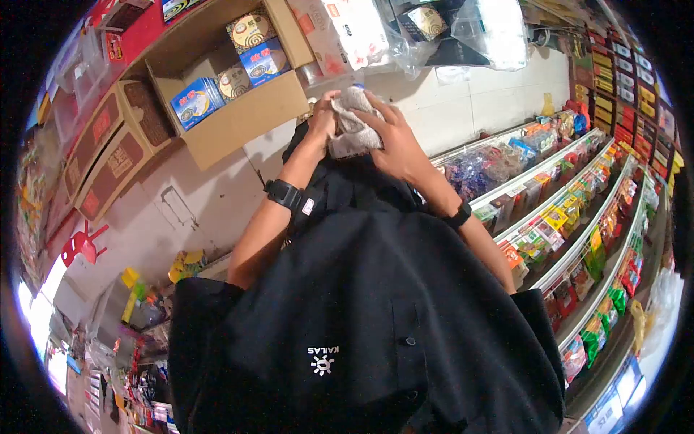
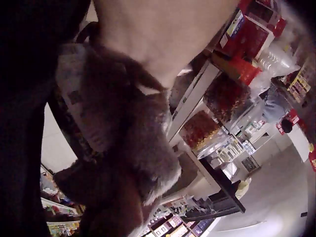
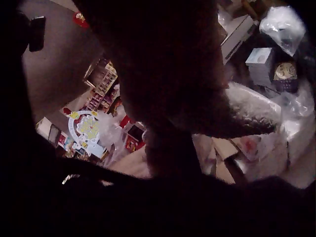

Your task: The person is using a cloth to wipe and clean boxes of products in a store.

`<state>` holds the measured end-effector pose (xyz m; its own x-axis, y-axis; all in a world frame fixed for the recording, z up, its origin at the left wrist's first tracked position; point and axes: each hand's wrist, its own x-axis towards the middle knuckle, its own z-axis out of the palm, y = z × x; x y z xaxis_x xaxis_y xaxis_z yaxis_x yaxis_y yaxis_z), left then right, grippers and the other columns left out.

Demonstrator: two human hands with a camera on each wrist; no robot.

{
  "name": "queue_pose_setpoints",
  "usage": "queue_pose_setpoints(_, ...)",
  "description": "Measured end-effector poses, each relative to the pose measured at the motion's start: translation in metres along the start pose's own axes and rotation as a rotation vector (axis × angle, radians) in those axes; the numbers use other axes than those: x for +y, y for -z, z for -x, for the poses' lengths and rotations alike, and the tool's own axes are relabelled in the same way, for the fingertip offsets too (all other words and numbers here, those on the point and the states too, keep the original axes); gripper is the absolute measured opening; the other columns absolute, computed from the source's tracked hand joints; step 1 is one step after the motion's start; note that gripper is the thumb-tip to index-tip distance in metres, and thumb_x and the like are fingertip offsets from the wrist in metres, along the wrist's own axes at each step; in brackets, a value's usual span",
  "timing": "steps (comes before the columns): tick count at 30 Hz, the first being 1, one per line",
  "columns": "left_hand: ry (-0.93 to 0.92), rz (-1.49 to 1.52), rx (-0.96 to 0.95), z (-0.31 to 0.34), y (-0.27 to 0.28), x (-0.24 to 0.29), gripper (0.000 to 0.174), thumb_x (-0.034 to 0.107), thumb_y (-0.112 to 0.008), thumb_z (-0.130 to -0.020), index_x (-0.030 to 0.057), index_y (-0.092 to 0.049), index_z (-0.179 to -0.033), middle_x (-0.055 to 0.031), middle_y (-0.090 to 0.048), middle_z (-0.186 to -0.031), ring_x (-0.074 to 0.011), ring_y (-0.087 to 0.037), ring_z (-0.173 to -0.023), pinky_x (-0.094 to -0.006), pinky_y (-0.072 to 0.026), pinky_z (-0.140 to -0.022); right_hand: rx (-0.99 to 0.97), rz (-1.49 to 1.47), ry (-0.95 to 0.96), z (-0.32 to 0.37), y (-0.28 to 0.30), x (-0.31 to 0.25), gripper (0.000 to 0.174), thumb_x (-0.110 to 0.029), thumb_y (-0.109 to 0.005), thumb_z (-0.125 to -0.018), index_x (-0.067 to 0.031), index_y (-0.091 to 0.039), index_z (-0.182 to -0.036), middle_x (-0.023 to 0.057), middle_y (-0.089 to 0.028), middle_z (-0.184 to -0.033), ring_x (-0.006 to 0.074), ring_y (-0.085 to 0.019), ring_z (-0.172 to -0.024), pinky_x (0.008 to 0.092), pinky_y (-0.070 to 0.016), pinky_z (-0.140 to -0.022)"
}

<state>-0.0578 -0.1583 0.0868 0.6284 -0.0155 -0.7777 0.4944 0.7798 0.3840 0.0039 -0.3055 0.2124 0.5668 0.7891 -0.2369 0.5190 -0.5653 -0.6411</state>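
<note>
A greyish-white cloth (image 1: pixel 354 130) is bunched between both hands, in front of the chest of a black shirt. The left hand (image 1: pixel 324 121) grips its left side with curled fingers. The right hand (image 1: pixel 396 139) holds it from the right, fingers bent over its top. A small bit of blue shows at the cloth's upper edge; whatever the cloth wraps is hidden. In the left wrist view the cloth (image 2: pixel 148 153) is dark and close to the lens. The right wrist view shows the cloth's pale edge (image 3: pixel 252 106) beside the shadowed right hand (image 3: pixel 168 84).
An open cardboard box (image 1: pixel 246 116) with blue and patterned packs stands at the upper left, beside brown cartons (image 1: pixel 108 155). Plastic-wrapped packages (image 1: pixel 347 36) lie beyond the hands. Shelves of colourful packets (image 1: pixel 557 217) run along the right. A red stool (image 1: pixel 82 246) is at the left.
</note>
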Motion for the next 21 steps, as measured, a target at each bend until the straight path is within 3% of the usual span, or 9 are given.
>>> queue_pose_setpoints(2, -0.213, -0.319, 0.027, -0.016, 0.022, -0.014, 0.041, 0.038, -0.049, -0.101, 0.0118, -0.050, -0.132, -0.0097, -0.060, -0.116, -0.0196, -0.056, -0.109, -0.0375, -0.0456, -0.093, -0.036, -0.071, -0.003, 0.015, -0.005, -0.004, 0.071, -0.001, -0.061, -0.064, -0.0099, -0.057, -0.134, 0.0247, -0.039, -0.150, 0.0473, -0.042, -0.131, 0.0498, -0.0345, -0.113)
queue_pose_setpoints(6, -0.227, -0.485, -0.012, -0.006, 0.025, 0.004, 0.048, 0.046, -0.053, -0.098, 0.0080, -0.053, -0.128, -0.0113, -0.058, -0.121, -0.0222, -0.053, -0.112, -0.0356, -0.0423, -0.096, -0.099, -0.084, 0.016, 0.027, -0.001, -0.004, 0.072, 0.001, -0.063, -0.063, -0.0119, -0.059, -0.134, 0.0227, -0.039, -0.151, 0.0427, -0.042, -0.135, 0.0474, -0.0359, -0.113)
queue_pose_setpoints(8, -0.220, -0.537, -0.070, -0.020, 0.046, 0.010, 0.053, 0.046, -0.063, -0.092, 0.0068, -0.055, -0.128, -0.0106, -0.057, -0.126, -0.0215, -0.053, -0.115, -0.0337, -0.0428, -0.096, -0.063, -0.134, -0.023, 0.028, -0.002, -0.003, 0.066, 0.005, -0.061, -0.065, -0.0097, -0.061, -0.130, 0.0216, -0.042, -0.150, 0.0416, -0.045, -0.134, 0.0447, -0.0386, -0.111)
queue_pose_setpoints(10, -0.440, -0.942, -0.194, -0.019, 0.061, 0.026, 0.058, 0.040, -0.075, -0.085, 0.0071, -0.057, -0.129, -0.0104, -0.060, -0.125, -0.0206, -0.055, -0.115, -0.0336, -0.0439, -0.096, -0.023, -0.180, -0.056, 0.024, -0.006, 0.004, 0.061, 0.008, -0.060, -0.066, -0.0075, -0.064, -0.126, 0.0206, -0.045, -0.148, 0.0404, -0.048, -0.133, 0.0420, -0.0412, -0.109)
queue_pose_setpoints(12, -0.378, -0.958, -0.299, -0.038, 0.083, 0.042, 0.061, 0.034, -0.081, -0.079, 0.0067, -0.058, -0.129, -0.0096, -0.063, -0.122, -0.0201, -0.058, -0.112, -0.0338, -0.0455, -0.095, 0.060, -0.221, -0.078, 0.012, -0.021, 0.022, 0.053, 0.010, -0.063, -0.068, -0.0044, -0.066, -0.119, 0.0207, -0.051, -0.142, 0.0379, -0.054, -0.128, 0.0394, -0.0453, -0.104)
queue_pose_setpoints(14, -0.244, -0.777, -0.534, -0.026, 0.086, 0.067, 0.061, 0.034, -0.081, -0.079, 0.0044, -0.059, -0.127, -0.0098, -0.065, -0.117, -0.0201, -0.062, -0.104, -0.0337, -0.0466, -0.094, 0.106, -0.180, -0.047, -0.004, -0.026, 0.027, 0.049, 0.011, -0.064, -0.068, -0.0018, -0.065, -0.116, 0.0206, -0.058, -0.135, 0.0370, -0.056, -0.125, 0.0385, -0.0460, -0.102)
queue_pose_setpoints(16, -0.290, -0.881, -0.439, -0.011, 0.088, 0.071, 0.059, 0.030, -0.080, -0.079, 0.0015, -0.059, -0.126, -0.0112, -0.066, -0.116, -0.0192, -0.064, -0.101, -0.0326, -0.0486, -0.091, 0.125, -0.266, -0.090, -0.021, -0.026, 0.028, 0.051, 0.010, -0.065, -0.067, -0.0010, -0.065, -0.117, 0.0211, -0.061, -0.131, 0.0381, -0.058, -0.121, 0.0382, -0.0468, -0.101)
queue_pose_setpoints(19, -0.015, -0.079, -0.329, 0.006, 0.087, 0.071, 0.048, 0.021, -0.068, -0.087, -0.0045, -0.057, -0.126, -0.0150, -0.067, -0.113, -0.0238, -0.067, -0.101, -0.0346, -0.0526, -0.092, 0.290, -0.172, -0.082, -0.042, -0.023, 0.020, 0.054, 0.007, -0.068, -0.066, -0.0022, -0.064, -0.119, 0.0225, -0.062, -0.127, 0.0396, -0.058, -0.119, 0.0396, -0.0476, -0.100)
queue_pose_setpoints(21, -0.051, 0.118, -0.318, 0.017, 0.079, 0.063, 0.046, 0.021, -0.066, -0.089, -0.0047, -0.056, -0.126, -0.0160, -0.067, -0.114, -0.0248, -0.068, -0.102, -0.0361, -0.0532, -0.092, 0.363, -0.137, -0.126, -0.049, -0.018, 0.007, 0.056, 0.006, -0.068, -0.066, -0.0038, -0.064, -0.121, 0.0226, -0.060, -0.129, 0.0398, -0.057, -0.120, 0.0406, -0.0467, -0.101)
